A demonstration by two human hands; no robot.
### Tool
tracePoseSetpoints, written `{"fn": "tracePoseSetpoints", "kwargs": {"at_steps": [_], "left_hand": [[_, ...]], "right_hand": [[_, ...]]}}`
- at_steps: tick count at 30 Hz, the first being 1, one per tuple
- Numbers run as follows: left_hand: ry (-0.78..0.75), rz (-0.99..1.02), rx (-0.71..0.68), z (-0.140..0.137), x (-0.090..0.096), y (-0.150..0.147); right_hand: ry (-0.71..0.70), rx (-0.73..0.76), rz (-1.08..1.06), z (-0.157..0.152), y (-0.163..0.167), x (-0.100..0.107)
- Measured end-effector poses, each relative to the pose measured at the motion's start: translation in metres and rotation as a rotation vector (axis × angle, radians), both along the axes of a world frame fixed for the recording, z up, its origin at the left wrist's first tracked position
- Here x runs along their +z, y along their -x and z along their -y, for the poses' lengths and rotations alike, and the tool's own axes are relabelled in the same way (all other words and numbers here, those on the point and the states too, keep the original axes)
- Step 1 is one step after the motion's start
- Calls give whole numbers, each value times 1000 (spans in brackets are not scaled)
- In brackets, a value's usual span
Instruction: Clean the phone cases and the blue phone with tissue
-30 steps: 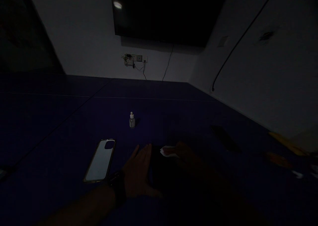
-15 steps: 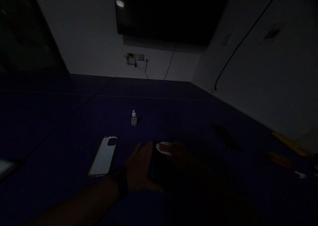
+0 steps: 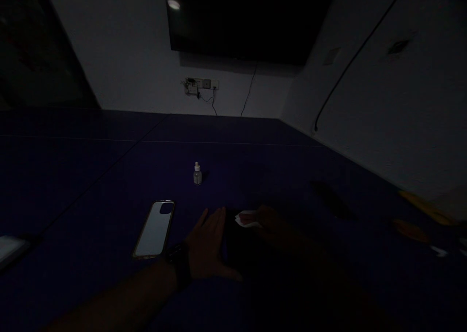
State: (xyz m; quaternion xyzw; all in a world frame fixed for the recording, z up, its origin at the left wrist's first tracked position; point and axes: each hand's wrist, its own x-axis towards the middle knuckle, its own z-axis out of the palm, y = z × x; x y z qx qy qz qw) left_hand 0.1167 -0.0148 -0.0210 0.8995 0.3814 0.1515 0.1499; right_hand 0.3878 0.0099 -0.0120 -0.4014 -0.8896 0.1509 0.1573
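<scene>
My left hand (image 3: 206, 247), with a watch on the wrist, lies with fingers stretched out and the thumb apart. It rests along the left edge of a dark flat object (image 3: 237, 247), whose outline is mostly lost in the shadow. Under the fingers of my right hand (image 3: 264, 219) is a folded white tissue (image 3: 248, 218), pressed onto the upper part of that object. Left of my left hand, a clear phone case (image 3: 153, 231) with a camera cutout lies flat. A small dropper bottle (image 3: 197, 175) with a white cap stands beyond my hands.
The blue tabletop (image 3: 233, 162) is very dim. To the right lie a dark slab-like object (image 3: 330, 198) and orange-yellow items (image 3: 426, 209) by the wall. A pale object (image 3: 10, 250) sits at the left edge. A large screen (image 3: 241, 21) hangs above wall sockets (image 3: 204, 84).
My right hand and the tissue have slid slightly right across the dark object. My left hand stays in place, and the view has shifted a little.
</scene>
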Motion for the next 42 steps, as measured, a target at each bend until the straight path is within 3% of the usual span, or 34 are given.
{"fn": "tracePoseSetpoints", "kwargs": {"at_steps": [5,16,23,27,32,38,42], "left_hand": [[-4,-9,-11,0,0,0],[-26,14,-5,1,-2,0],[40,-7,-18,-1,2,1],[11,12,0,0,3,1],[6,7,-1,1,1,1],[8,-19,3,0,2,1],[0,-39,-2,0,1,1]], "right_hand": [[15,-56,4,0,7,2],[62,70,46,-1,-10,4],[-1,14,121,3,1,4],[33,50,148,3,3,7],[53,-42,110,1,-2,7],[31,-5,118,-1,1,5],[63,-59,85,0,-3,8]]}}
